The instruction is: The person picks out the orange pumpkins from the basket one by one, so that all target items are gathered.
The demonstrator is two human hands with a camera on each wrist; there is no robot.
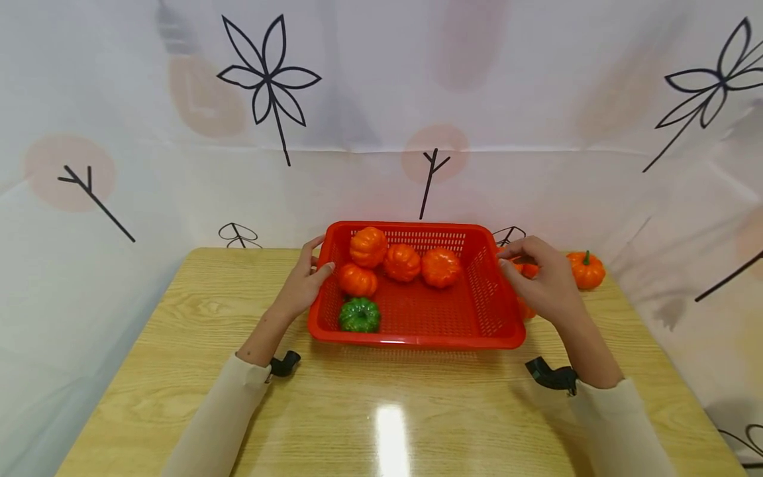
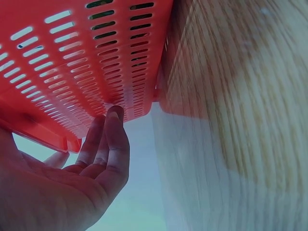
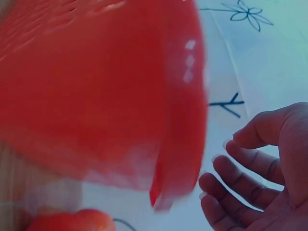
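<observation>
A red plastic basket point(image 1: 417, 340) with slotted walls stands mid-table in the head view. Several small orange pumpkins point(image 1: 403, 262) lie inside it, along with a green ribbed pumpkin point(image 1: 359, 315) in the front left corner. My left hand point(image 1: 303, 286) grips the basket's left rim, thumb on top; in the left wrist view its fingers point(image 2: 115, 139) reach up against the slotted side. Beside the right rim hovers my right hand point(image 1: 545, 278), fingers loosely bent and holding nothing. The right wrist view shows a gap between its fingertips and the rim point(image 3: 185, 120).
More orange pumpkins point(image 1: 529, 270) sit right of the basket, partly hidden by my right hand. Another pumpkin point(image 1: 586, 270) with a green stem rests at the table's back right. Behind the wooden table point(image 1: 310, 424) hangs a pale cloth point(image 1: 369, 179) printed with plants.
</observation>
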